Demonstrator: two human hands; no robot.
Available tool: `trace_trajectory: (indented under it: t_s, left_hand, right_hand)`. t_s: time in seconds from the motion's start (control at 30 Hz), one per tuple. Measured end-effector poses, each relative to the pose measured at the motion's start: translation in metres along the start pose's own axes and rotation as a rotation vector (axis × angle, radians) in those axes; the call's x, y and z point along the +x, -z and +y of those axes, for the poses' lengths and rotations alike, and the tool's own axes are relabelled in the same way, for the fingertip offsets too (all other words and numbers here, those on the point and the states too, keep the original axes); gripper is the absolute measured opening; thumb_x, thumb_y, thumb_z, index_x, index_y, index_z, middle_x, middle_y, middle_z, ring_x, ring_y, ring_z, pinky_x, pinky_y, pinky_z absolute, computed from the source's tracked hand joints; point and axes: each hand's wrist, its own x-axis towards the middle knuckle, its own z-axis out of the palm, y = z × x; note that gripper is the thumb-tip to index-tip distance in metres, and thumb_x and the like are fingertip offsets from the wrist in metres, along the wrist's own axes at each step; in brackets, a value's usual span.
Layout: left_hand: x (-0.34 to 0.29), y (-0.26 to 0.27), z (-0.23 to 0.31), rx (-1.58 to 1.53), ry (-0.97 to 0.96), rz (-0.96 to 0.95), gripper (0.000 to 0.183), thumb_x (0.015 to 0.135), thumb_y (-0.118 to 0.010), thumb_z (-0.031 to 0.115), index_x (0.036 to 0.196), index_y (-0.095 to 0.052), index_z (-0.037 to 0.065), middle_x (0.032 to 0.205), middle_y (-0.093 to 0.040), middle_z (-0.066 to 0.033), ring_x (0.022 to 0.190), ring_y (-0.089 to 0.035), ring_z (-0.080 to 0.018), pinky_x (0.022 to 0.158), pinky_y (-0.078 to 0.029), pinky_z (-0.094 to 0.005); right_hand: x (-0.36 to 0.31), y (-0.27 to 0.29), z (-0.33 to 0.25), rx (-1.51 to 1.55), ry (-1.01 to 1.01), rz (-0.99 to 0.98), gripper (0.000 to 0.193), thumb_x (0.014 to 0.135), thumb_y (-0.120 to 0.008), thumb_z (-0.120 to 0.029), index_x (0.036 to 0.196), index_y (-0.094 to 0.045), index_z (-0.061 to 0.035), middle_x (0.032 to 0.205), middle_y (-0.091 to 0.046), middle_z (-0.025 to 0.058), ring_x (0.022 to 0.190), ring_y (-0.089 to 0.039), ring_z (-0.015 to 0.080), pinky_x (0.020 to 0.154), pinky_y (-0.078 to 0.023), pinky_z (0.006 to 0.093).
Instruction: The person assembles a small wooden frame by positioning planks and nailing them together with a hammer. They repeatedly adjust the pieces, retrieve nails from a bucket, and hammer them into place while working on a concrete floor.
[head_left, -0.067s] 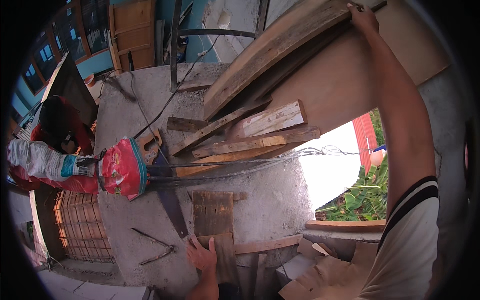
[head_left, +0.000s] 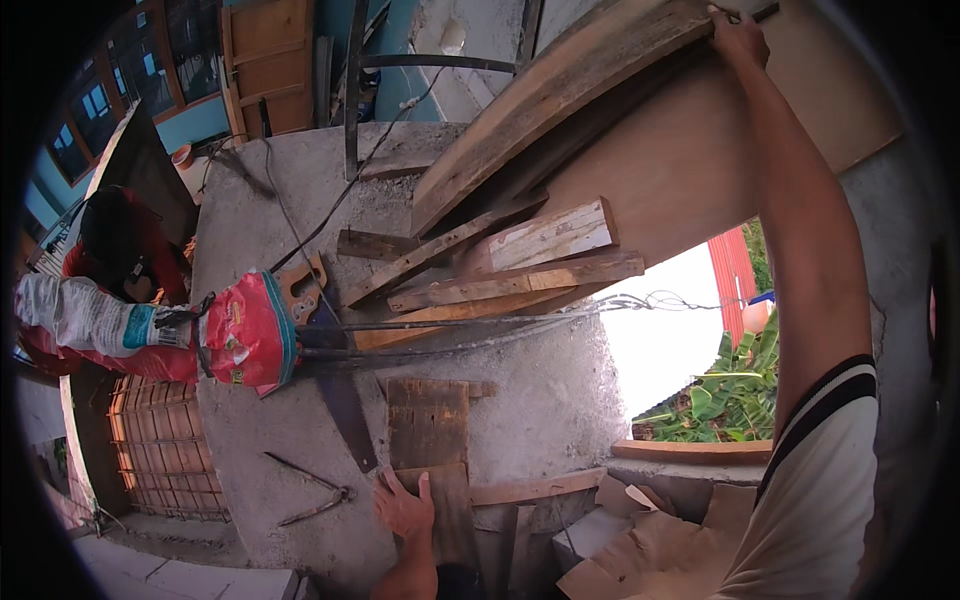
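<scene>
At the upper right, my right hand (head_left: 740,40) is closed around the far end of a long, thick wooden plank (head_left: 560,110), which slants down to the left. My left hand (head_left: 404,508) is low in the middle, its fingers apart and stretched forward. It lies along the left edge of a short dark board (head_left: 445,500), the thumb against the wood. A second short board (head_left: 427,425) lies just beyond it. The blade tip of a handsaw (head_left: 347,425) points toward my left fingers; its wooden handle (head_left: 302,290) is partly behind a red sack.
The red and white sack (head_left: 245,335) covers the ends of black rods. Loose lumber (head_left: 520,285) is piled mid-floor on a brown sheet (head_left: 670,180). Pincers (head_left: 310,490) lie at lower left. A bright opening (head_left: 660,330) is at right. A person in red (head_left: 125,250) crouches at left.
</scene>
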Motion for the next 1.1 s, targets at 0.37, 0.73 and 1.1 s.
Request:
trace_trajectory:
  t_s: [0.37,0.73,1.1]
  left_hand:
    - [0.008,-0.01,0.006,0.004,0.024,0.038,0.082,0.099,-0.064,0.065,0.158,-0.043,0.012,0.151,-0.051,-0.0272,0.133,-0.053,-0.0472,0.11,-0.041,-0.0582]
    - [0.009,-0.013,0.005,-0.014,0.003,-0.002,0.085,0.104,-0.053,0.069,0.161,-0.04,0.008,0.155,-0.048,-0.0276,0.142,-0.048,-0.0446,0.119,-0.035,-0.0543]
    - [0.004,-0.005,-0.002,-0.231,0.002,0.013,0.075,0.11,-0.039,0.065,0.155,-0.053,0.007,0.155,-0.05,-0.0247,0.143,-0.051,-0.0393,0.117,-0.04,-0.0535]
  right_hand:
    - [-0.218,0.139,0.008,0.922,-0.033,0.128,0.044,0.096,-0.072,-0.011,0.136,-0.063,0.0051,0.115,-0.068,0.0113,0.112,-0.066,0.0213,0.1,-0.056,0.0397]
    - [-0.606,0.099,0.015,1.329,-0.872,0.144,0.052,0.096,-0.079,-0.007,0.141,-0.055,0.0039,0.131,-0.065,0.0132,0.12,-0.066,0.0237,0.103,-0.056,0.0387]
    - [-0.848,0.147,0.019,1.892,-1.299,0.415,0.041,0.097,-0.072,-0.003,0.136,-0.062,0.0008,0.131,-0.07,0.0113,0.121,-0.068,0.027,0.108,-0.055,0.0411]
